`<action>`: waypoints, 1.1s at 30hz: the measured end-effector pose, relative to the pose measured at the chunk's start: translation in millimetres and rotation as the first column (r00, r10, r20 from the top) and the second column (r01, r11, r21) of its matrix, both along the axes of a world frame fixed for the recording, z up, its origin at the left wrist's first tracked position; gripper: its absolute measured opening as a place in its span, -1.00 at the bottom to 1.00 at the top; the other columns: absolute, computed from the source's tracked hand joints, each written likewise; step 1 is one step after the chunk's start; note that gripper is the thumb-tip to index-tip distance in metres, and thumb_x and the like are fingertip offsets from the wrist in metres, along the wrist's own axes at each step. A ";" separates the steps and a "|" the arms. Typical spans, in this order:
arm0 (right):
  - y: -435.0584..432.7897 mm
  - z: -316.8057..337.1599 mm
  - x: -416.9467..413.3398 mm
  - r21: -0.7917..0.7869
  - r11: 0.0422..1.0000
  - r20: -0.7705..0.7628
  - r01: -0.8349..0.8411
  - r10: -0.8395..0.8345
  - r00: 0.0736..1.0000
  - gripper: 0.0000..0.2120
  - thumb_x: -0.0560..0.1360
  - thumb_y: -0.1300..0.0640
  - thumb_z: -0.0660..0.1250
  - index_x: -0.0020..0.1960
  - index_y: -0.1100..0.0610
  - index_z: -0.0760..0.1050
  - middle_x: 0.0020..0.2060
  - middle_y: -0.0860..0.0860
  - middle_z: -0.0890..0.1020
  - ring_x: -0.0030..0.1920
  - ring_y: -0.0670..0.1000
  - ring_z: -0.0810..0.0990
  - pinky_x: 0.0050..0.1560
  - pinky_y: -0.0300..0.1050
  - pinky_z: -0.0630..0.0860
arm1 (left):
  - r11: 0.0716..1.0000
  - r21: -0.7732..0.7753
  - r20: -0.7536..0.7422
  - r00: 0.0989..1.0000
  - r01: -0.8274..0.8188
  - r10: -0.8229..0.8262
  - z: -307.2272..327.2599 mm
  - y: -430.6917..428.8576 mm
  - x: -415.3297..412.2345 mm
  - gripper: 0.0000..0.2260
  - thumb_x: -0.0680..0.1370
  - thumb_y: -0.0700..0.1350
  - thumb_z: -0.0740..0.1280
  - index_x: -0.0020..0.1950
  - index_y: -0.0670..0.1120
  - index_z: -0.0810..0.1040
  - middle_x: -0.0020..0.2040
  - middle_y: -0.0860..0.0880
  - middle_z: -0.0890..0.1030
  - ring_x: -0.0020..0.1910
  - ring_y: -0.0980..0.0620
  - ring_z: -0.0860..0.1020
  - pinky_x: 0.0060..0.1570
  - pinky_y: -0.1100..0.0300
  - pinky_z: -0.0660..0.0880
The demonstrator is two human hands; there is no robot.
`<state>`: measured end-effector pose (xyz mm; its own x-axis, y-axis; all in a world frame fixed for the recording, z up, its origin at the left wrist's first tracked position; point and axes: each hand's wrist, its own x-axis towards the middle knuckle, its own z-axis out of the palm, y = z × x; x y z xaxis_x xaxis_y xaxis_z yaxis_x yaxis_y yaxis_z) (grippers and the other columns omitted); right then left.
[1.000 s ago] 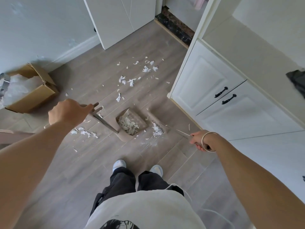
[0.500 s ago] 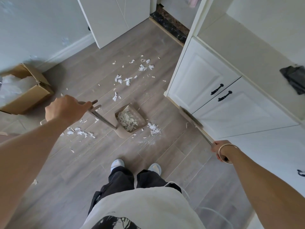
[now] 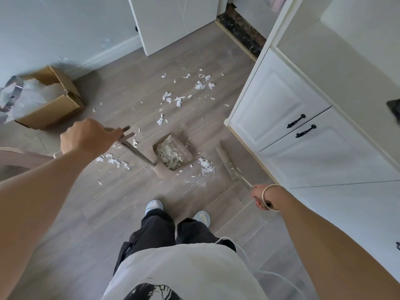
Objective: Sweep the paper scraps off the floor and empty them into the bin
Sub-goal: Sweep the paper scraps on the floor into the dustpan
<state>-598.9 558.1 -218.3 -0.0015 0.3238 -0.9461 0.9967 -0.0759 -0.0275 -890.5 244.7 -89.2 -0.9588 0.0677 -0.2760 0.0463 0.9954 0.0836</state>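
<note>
— What were the hands doing?
— The left hand [image 3: 86, 137] had its fingers curled round the top of the dustpan [image 3: 173, 152] handle, and the right hand [image 3: 260, 197] gripped the broom [image 3: 227, 163] handle.
— And the paper scraps [image 3: 206, 166]?
— 1 heap lay inside the pan, at 12 o'clock from the shoes [image 3: 154, 206]. Another lay between pan and broom head. More were scattered at the pan's 12 and 9 o'clock.

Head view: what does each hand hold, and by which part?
The left hand grips the dustpan by the top of its long handle; the right hand grips the broom by its handle's end.
</note>
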 end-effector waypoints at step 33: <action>-138.6 -8.3 -26.2 0.064 0.972 -0.028 -0.227 0.229 0.973 -0.53 0.62 0.20 0.10 0.50 -0.03 0.21 -0.43 0.12 0.44 -0.57 -0.04 0.32 -0.63 -0.35 0.29 | 0.963 -0.190 0.156 0.974 0.192 -0.163 -42.0 -167.8 16.5 -0.50 0.48 0.34 0.27 -0.33 -0.07 0.64 -0.37 -0.04 0.52 -0.32 -0.13 0.51 -0.27 0.14 0.42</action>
<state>-625.1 419.5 -226.6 -0.1143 0.3675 -0.9230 0.9859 0.1565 -0.0598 -873.9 76.9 -131.1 -0.8880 0.1624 -0.4302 0.2262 0.9688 -0.1013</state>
